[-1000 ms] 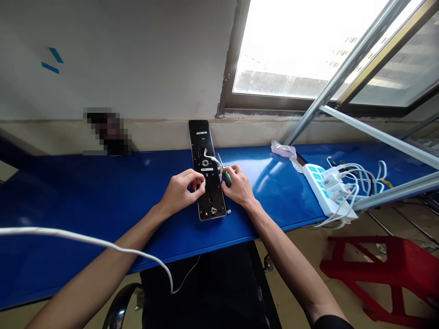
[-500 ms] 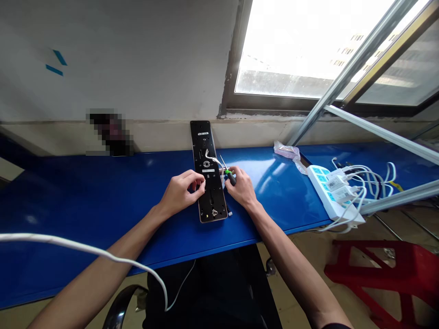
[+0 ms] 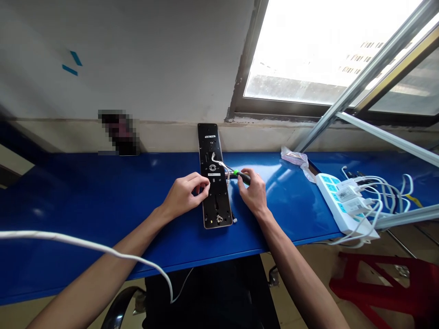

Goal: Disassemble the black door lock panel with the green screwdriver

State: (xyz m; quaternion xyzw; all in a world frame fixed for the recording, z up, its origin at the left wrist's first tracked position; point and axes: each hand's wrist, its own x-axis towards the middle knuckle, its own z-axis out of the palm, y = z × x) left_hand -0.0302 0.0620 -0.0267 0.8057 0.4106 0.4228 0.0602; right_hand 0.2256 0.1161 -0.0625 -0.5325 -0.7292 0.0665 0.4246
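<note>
A long black panel [image 3: 211, 198] with holes, screws, white labels and a round fitting lies on the blue table, its far end near the wall. Thin white and dark wires [image 3: 220, 163] come out of its middle and hang over its right edge. My right hand [image 3: 253, 192] is closed around the dark handle of a screwdriver [image 3: 244, 177] with a green collar, the shaft pointing left at the wires and panel edge. My left hand [image 3: 185, 194] is pinched at the panel's left edge; anything between its fingertips is too small to make out.
A white power strip [image 3: 343, 208] with plugged-in chargers and tangled cables sits at the right. Behind it are a plastic bag [image 3: 294, 156] and a metal frame [image 3: 329, 114]. A white cable [image 3: 85, 244] crosses above my left forearm. A red stool [image 3: 377, 278] stands below right.
My right hand has moved slightly away from the panel and turned the screwdriver from pointing up-left to nearly level, its tip at the panel edge. My left hand keeps its pinch.
</note>
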